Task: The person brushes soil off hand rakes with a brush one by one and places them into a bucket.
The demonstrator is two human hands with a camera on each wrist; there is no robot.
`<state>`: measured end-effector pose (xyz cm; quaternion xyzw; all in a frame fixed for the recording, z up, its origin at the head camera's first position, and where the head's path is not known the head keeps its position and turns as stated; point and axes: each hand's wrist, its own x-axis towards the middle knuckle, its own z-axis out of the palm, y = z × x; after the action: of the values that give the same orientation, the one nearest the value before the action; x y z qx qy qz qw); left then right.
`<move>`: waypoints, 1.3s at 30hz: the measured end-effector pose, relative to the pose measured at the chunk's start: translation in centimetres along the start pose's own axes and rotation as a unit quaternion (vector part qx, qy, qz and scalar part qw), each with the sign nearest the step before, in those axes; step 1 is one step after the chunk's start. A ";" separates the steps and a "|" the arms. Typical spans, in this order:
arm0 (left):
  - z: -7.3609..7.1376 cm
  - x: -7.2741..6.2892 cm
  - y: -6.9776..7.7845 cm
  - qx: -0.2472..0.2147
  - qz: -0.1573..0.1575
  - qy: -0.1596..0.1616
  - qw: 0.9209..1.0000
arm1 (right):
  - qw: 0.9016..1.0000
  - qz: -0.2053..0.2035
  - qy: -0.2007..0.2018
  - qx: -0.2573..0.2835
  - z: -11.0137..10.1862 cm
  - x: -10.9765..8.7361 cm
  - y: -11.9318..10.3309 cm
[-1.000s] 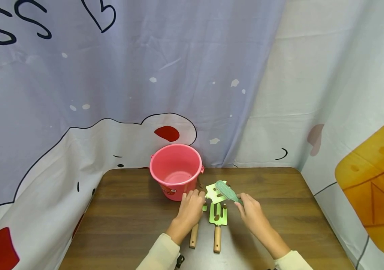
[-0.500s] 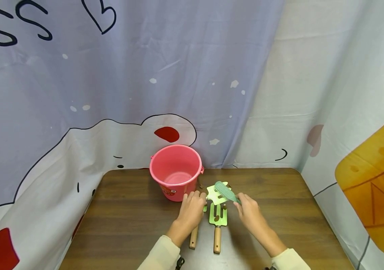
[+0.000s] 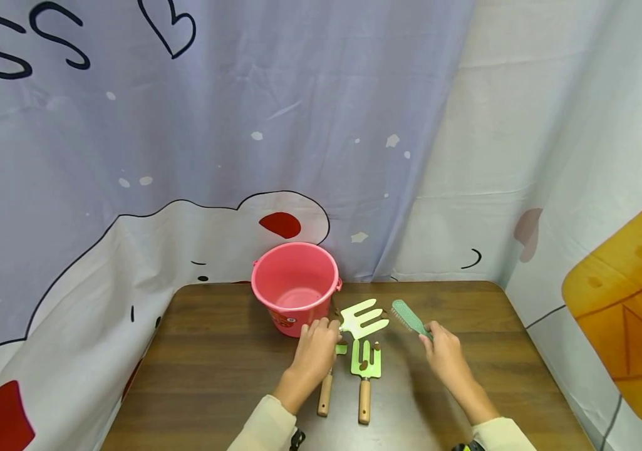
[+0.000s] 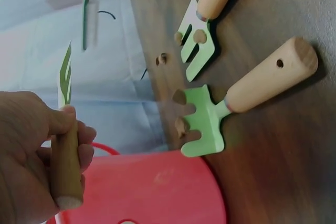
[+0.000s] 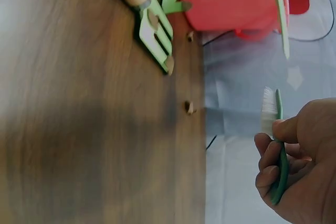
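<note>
The right hand (image 3: 447,354), fingers curled round the brush (image 3: 407,314), has swung it clear of the fork (image 3: 351,323), which the left hand (image 3: 315,352) grips by its handle just before the bucket (image 3: 296,305), the separation suggesting a break in the brushing.

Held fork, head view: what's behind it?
The table shows between the tines of the held fork, with a brown piece near their tips. Whatever the fork covers cannot be seen.

Black "S" (image 3: 59,40) and heart (image 3: 173,32) on curtain (image 3: 309,119)
</note>
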<state>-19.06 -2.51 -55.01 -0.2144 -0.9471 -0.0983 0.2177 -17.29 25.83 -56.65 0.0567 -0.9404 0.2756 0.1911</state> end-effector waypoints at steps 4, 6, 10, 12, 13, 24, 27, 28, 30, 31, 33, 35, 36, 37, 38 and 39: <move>-0.7 0.0 -0.5 -0.009 -0.004 0.010 1.000 | 1.000 0.018 -0.021 -0.001 -0.5 -0.4 1.3; -1.1 0.1 -0.8 -0.016 -0.005 0.013 1.000 | 0.999 0.026 -0.032 0.000 -0.6 -0.6 1.7; -1.8 0.3 -1.3 -0.030 -0.006 0.019 0.999 | 0.998 0.046 -0.047 0.003 -0.9 -0.9 2.3; -2.1 0.4 -1.7 -0.038 -0.008 0.025 0.999 | 0.997 0.053 -0.055 0.002 -0.9 -1.0 2.5; -2.3 0.4 -1.8 -0.044 -0.010 0.028 0.999 | 0.997 0.056 -0.060 0.002 -1.0 -1.0 2.5; -4.6 0.4 -4.3 -0.100 -0.043 0.064 0.992 | 0.993 0.078 -0.084 0.007 -1.2 -1.4 3.0; -5.4 0.5 -5.0 -0.103 -0.045 0.074 0.991 | 0.993 0.079 -0.085 0.005 -1.2 -1.4 3.2; -5.6 0.6 -5.3 -0.102 -0.044 0.076 0.991 | 0.993 0.079 -0.087 0.004 -1.2 -1.4 3.3; -6.1 0.7 -5.7 -0.095 -0.044 0.074 0.992 | 0.993 0.081 -0.089 0.003 -1.2 -1.5 3.5; -6.3 0.8 -6.0 -0.092 -0.046 0.071 0.992 | 0.993 0.083 -0.089 0.004 -1.1 -1.5 3.6; -6.8 1.0 -6.5 -0.086 -0.053 0.062 0.993 | 0.992 0.086 -0.091 0.005 -1.1 -1.6 3.8; -7.2 1.2 -6.9 -0.082 -0.064 0.051 0.993 | 0.992 0.088 -0.094 0.007 -1.0 -1.6 4.0; -7.5 1.3 -7.2 -0.080 -0.068 0.046 0.993 | 0.992 0.089 -0.093 0.008 -1.0 -1.6 4.0; -7.7 1.4 -7.3 -0.078 -0.073 0.042 0.993 | 0.992 0.088 -0.093 0.008 -0.9 -1.6 4.1; -7.9 1.5 -7.5 -0.076 -0.077 0.039 0.993 | 0.992 0.087 -0.092 0.008 -0.9 -1.6 4.2; -8.0 1.6 -7.7 -0.074 -0.080 0.034 0.993 | 0.992 0.086 -0.090 0.008 -0.9 -1.6 4.2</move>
<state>-20.86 -11.04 -47.88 -0.1497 -0.9435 -0.1923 0.2246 -16.45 29.84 -58.69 0.0017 -0.9529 0.2923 0.0810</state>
